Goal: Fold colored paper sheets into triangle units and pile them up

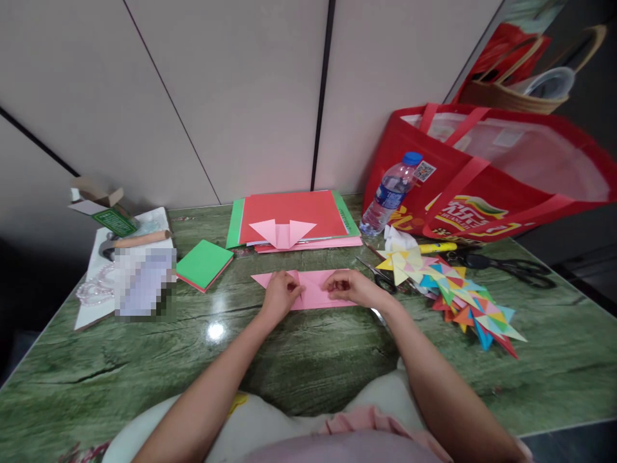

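Observation:
A partly folded sheet of pink paper [313,297] lies on the table in front of me, its left end folded to a point. My left hand [281,297] is closed, thumb and fingers pinching a raised fold near that pointed end. Over the right part of the same sheet, my right hand [351,287] has its fingers curled together on the paper; its fingertips are partly hidden. Just beyond, a folded pink paper piece [283,233] with two pointed wings rests on a stack of red paper [299,209].
Green square paper [205,263] lies to the left, near a white board [91,312] with beads and a small green box [118,218]. At right are scissors [384,280], colourful folded paper stars [463,289], a water bottle [391,193] and a red bag [448,173].

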Tool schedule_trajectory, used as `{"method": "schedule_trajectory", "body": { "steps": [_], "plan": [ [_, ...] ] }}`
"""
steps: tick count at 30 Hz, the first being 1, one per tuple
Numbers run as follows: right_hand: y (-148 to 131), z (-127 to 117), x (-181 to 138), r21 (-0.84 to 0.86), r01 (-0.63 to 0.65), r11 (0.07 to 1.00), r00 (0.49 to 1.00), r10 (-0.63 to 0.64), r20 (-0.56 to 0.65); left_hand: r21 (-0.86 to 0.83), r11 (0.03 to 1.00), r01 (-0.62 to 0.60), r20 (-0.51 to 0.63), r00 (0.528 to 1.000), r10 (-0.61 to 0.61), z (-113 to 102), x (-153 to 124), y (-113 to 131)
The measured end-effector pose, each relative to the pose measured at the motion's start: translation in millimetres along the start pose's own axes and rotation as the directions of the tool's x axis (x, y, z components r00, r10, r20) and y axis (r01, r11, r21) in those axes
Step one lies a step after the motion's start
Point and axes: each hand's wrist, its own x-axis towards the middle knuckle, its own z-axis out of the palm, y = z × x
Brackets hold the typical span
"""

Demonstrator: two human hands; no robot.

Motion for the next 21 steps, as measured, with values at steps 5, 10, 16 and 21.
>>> {"method": "schedule_trajectory", "body": {
  "steps": [5,10,16,21],
  "plan": [
    [-0.9,0.0,-0.8,-0.003,0.008,1.000,1.000,-0.008,-0.007,-0.018,1.000,0.007,0.022,1.000,-0.007,-1.3,1.0,-0.5],
    [-2.8,-1.4,-1.0,-0.038,0.017,0.999,1.000,-0.017,-0.008,-0.027,1.000,0.009,0.033,0.999,-0.008,-1.8,2.1,0.3],
    [0.4,-3.5,-0.3,-0.089,0.073,0.993,0.996,-0.069,0.047,-0.011,1.000,0.007,0.039,0.999,-0.006,-1.0,2.3,-0.6],
    [-0.8,-4.5,-0.9,-0.117,0.092,0.989,0.993,-0.082,0.089,0.027,1.000,0.005,0.049,0.999,-0.006,-0.7,2.3,-0.8]
  ]
}}
